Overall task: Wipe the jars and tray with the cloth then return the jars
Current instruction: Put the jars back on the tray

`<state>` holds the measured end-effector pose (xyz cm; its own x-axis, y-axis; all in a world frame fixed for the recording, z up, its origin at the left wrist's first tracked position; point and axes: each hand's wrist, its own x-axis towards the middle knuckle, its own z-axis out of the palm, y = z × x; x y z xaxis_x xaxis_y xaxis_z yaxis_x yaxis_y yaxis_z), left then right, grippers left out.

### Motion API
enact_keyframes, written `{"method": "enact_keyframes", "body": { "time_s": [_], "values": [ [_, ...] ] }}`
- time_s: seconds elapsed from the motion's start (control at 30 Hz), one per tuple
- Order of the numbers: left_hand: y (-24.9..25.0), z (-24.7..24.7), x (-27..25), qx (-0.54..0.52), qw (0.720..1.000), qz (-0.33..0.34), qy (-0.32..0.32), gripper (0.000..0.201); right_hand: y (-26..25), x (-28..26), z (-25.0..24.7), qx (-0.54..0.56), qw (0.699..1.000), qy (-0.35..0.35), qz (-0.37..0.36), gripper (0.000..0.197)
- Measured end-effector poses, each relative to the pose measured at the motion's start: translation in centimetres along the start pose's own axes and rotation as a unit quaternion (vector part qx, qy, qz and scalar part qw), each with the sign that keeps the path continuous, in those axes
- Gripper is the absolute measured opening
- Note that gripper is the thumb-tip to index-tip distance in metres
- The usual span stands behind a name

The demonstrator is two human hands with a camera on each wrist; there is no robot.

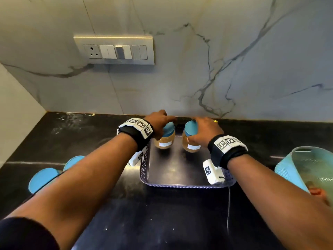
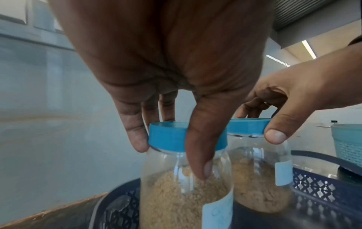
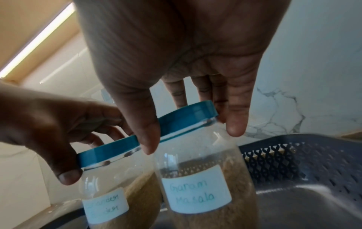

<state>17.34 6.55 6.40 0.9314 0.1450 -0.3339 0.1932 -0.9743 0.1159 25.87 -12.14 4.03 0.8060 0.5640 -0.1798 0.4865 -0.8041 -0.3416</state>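
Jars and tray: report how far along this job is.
In hand: left hand and right hand each grip a blue-lidded jar, coriander jar, garam masala jar, at the tray's far end. Left: two jars wait on the counter. No cloth visible, so wiping cannot be confirmed.

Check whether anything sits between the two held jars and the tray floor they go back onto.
Nothing visible does. The left hand and right hand each grip a jar by its lid, left jar, right jar, at the tray's far end; the floor nearby is bare.
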Motion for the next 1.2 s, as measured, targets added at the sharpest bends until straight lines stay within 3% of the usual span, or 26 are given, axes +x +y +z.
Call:
{"method": "enact_keyframes", "body": {
  "time_s": [0.33,0.83,1.1,1.2],
  "values": [
    [-1.8,2.4,2.1,0.028,0.999,0.015,-0.024,0.080,-1.7,2.8,3.6,-0.021,0.999,-0.025,-0.018,0.085],
    [-2.0,3.4,1.4,-0.051,0.999,-0.010,-0.015,0.110,-1.4,2.9,3.6,-0.044,0.997,-0.050,-0.037,0.087],
    [-1.9,3.8,2.0,-0.047,0.999,0.013,0.000,0.093,-0.9,2.7,3.6,-0.051,0.997,-0.047,-0.035,0.086],
    [-2.2,3.8,2.2,-0.041,0.999,0.014,-0.003,0.098,-0.9,2.7,3.7,-0.057,0.997,-0.045,-0.040,0.085]
  ]
}}
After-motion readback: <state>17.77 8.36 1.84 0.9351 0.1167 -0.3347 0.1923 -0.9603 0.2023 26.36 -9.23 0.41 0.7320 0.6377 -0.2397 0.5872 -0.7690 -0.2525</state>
